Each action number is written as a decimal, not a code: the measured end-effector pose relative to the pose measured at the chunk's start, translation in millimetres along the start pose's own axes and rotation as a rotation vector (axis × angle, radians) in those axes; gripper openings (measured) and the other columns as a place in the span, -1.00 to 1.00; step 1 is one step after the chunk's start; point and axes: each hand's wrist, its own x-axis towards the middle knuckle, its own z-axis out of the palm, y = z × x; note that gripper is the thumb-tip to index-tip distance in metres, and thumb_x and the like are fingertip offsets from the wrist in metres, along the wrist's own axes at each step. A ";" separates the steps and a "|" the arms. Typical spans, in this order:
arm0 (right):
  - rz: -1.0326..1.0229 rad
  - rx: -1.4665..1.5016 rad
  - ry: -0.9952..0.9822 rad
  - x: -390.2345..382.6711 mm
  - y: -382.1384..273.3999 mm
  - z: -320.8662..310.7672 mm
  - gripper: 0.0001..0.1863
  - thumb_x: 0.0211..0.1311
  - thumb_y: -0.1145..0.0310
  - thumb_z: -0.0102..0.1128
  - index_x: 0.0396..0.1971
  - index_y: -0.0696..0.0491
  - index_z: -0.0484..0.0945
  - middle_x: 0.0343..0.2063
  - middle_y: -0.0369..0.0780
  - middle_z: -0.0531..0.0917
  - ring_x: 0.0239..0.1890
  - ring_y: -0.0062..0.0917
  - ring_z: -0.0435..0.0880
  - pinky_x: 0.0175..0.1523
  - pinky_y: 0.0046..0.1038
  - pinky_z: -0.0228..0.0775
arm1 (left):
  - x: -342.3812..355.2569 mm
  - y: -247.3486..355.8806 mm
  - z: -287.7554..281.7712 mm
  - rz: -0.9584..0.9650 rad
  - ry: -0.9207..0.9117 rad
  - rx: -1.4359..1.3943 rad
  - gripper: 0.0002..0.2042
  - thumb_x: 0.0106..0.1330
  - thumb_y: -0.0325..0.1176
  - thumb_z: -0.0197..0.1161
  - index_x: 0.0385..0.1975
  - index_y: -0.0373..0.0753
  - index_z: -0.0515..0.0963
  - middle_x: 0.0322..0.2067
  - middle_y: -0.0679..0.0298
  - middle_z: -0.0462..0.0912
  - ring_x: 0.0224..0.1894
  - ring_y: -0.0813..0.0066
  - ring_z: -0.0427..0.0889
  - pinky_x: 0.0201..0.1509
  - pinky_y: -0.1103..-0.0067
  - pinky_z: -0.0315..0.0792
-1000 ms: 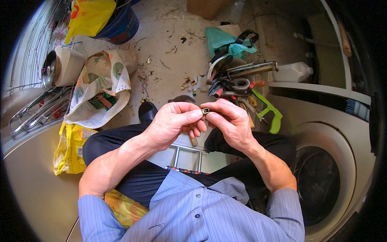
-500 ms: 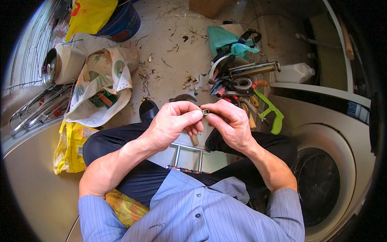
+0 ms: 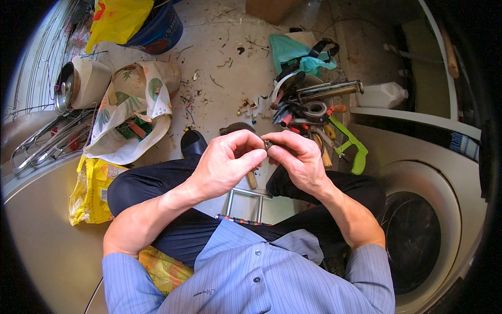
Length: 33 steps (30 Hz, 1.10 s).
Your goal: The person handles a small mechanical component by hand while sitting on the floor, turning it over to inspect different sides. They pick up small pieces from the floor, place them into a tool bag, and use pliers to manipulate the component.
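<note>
My left hand (image 3: pixel 224 163) and my right hand (image 3: pixel 294 165) meet at the centre, thumbs and forefingers pinched round a small square metal piece (image 3: pixel 267 144), now mostly hidden by my fingertips. My other fingers curl inward. Just beyond and beneath my hands lies what looks like a hammer, with a dark head (image 3: pixel 236 127) and a wooden handle (image 3: pixel 251 180). Below them, between my crossed legs, are a tubular metal frame (image 3: pixel 259 208) and a multicoloured rod (image 3: pixel 235 220) lying across it.
A patterned cloth bag (image 3: pixel 107 141), yellow bag (image 3: pixel 89 196) and metal frames (image 3: pixel 36 149) lie left, a blue bucket (image 3: pixel 162 34) behind. Piled tools (image 3: pixel 315 109), a green tool (image 3: pixel 358 159), teal bag (image 3: pixel 282 47) and white jug (image 3: pixel 380 95) lie right, beside a round appliance door (image 3: pixel 410 230).
My left hand has shifted slightly, its fingertips rising and curling more over the metal piece, which shows less than before. My right hand stays nearly in place.
</note>
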 end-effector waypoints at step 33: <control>-0.103 -0.202 -0.044 -0.1 2.9 7.8 -0.88 0.27 0.47 0.24 -0.26 0.20 0.59 -0.48 -0.11 0.60 -0.46 -0.36 0.64 -0.33 -0.42 0.48 | -0.7 6.8 0.7 -0.004 0.074 -0.134 -0.81 0.35 -0.44 0.27 -0.11 -0.37 0.61 -0.32 0.29 0.69 -0.31 0.63 0.61 -0.18 0.64 0.52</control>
